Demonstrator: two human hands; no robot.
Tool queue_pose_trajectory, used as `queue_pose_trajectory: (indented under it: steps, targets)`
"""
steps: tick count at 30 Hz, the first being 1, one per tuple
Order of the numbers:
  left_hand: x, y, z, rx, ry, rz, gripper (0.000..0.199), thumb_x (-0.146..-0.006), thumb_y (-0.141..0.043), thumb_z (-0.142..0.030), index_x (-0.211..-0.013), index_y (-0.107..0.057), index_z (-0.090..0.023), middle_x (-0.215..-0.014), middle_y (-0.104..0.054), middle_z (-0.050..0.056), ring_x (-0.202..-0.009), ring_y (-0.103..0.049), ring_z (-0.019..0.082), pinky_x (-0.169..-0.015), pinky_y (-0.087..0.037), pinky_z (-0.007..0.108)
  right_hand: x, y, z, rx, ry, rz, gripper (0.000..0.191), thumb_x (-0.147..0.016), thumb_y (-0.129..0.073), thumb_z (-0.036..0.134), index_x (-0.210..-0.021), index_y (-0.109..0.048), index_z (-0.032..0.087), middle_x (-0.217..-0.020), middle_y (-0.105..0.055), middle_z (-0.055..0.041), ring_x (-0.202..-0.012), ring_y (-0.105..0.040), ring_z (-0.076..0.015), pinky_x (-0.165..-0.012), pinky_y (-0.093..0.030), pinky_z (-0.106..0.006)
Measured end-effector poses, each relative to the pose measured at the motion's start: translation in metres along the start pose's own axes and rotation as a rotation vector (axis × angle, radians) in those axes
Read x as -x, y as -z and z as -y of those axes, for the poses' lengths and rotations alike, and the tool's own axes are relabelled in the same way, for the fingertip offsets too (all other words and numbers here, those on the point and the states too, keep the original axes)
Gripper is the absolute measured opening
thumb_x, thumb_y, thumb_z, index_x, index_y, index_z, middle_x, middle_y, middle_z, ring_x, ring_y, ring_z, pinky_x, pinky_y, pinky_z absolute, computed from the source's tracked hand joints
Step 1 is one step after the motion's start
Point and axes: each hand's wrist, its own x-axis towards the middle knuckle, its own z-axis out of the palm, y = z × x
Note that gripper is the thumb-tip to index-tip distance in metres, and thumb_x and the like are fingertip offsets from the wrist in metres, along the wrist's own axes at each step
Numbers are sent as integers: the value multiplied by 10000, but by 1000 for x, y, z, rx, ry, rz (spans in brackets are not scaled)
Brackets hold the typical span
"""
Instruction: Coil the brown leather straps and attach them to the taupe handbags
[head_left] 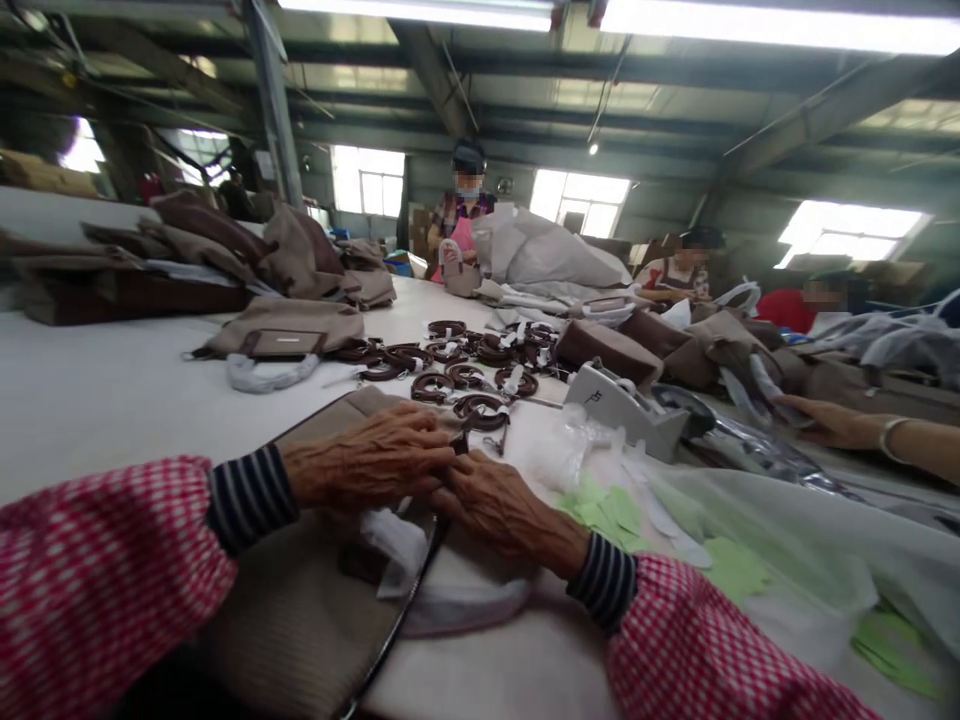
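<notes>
A taupe handbag (pixel 292 620) lies in front of me, its metal zip running along the near edge. White wrapping and tissue (pixel 397 545) stick out beside the zip, and a pale wrapped handle (pixel 472 608) curves out to the right. My left hand (pixel 375 455) has its fingers bent over the bag's far end. Against it, my right hand (pixel 510 505) pinches the same end, where a small dark tab (pixel 459 441) shows between the hands. The fingertips are partly hidden. Just beyond lie coiled brown straps (pixel 480 410) with metal clips and white wraps.
Another handbag (pixel 289 330) lies beyond my left hand, with bags piled behind it. To the right stand a grey tape dispenser (pixel 626 405), clear plastic, green paper pieces (pixel 607 515) and more bags (pixel 675 340). A co-worker's hand (pixel 840 422) reaches in at right; other people work farther back.
</notes>
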Motion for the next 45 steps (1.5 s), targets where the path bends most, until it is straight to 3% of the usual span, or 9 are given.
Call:
queue_pose_trajectory:
  steps: [3, 6, 15, 17, 22, 29, 34, 39, 45]
  targets:
    - [15, 5, 22, -57, -98, 67, 188, -1086, -529, -288, -996, -686, -238, -1095, -700, 64, -1027, -591, 254, -994, -389, 431, 4, 4, 5, 65, 67, 78, 302, -1145, -377, 296, -1066, -650, 193, -1064, -672, -66, -956, -559, -212, -872, -468, -349]
    - [26, 8, 39, 64, -74, 28, 289, -1103, -415, -207, -981, -678, -212, -1027, -712, 80, -1003, -601, 233, -976, -416, 394, 6, 4, 12, 33, -56, 58, 213, -1117, -434, 249, -1067, -625, 168, -1073, -660, -80, -955, -548, -211, -830, -457, -335]
    - [31, -23, 35, 722, 461, -296, 188, -848, -668, -348, -777, -627, -179, -1323, -654, 79, -1226, -593, 280, -1025, -474, 337, -2, 3, 0, -138, -201, 7, 106, -1049, -550, 169, -1016, -651, 176, -1003, -689, -60, -918, -588, -181, -843, -435, -296]
    - [30, -19, 33, 689, 480, -270, 158, -801, -655, -334, -856, -654, -186, -1374, -627, 67, -1268, -558, 301, -1038, -461, 354, -8, 4, -3, -163, -249, -11, 97, -1032, -573, 159, -1067, -663, 172, -1015, -701, -63, -932, -608, -182, -862, -438, -297]
    - [24, -6, 22, 568, 522, -170, 350, -714, -529, -195, -1047, -638, -193, -1045, -666, 28, -971, -603, 230, -863, -463, 324, -12, 7, 2, -113, -298, 65, 130, -1010, -587, 171, -1092, -688, 164, -1058, -689, -81, -959, -614, -199, -868, -452, -312]
    - [25, -27, 28, 614, 521, -273, 376, -659, -504, -178, -995, -673, -192, -1053, -709, 47, -1028, -623, 253, -932, -468, 346, 2, 2, 7, -139, -295, 26, 536, -964, -624, 210, -1475, -471, 157, -1282, -664, -135, -1153, -600, -253, -983, -484, -388]
    - [23, -17, 25, 762, 569, -330, 398, -612, -524, -183, -956, -724, -180, -1019, -748, 45, -1049, -643, 267, -1021, -468, 387, -18, -3, 2, 45, -288, 92, 151, -1011, -551, 148, -1082, -682, 171, -1018, -725, -90, -879, -624, -203, -740, -398, -301]
    - [20, -2, 23, 969, 591, -332, 363, -606, -561, -190, -917, -748, -181, -1089, -771, 61, -1152, -654, 290, -1059, -475, 422, -36, 6, -7, 52, -385, 89, 206, -1043, -513, 175, -1027, -719, 170, -813, -707, -58, -671, -554, -165, -632, -274, -303]
    - [25, -21, 42, 1101, 771, -309, 402, -562, -652, -228, -951, -732, -171, -1081, -762, 71, -1052, -662, 284, -908, -504, 382, -49, 15, -16, -17, -417, 101, 217, -1037, -545, 212, -1000, -757, 188, -863, -730, -54, -694, -567, -169, -638, -280, -298]
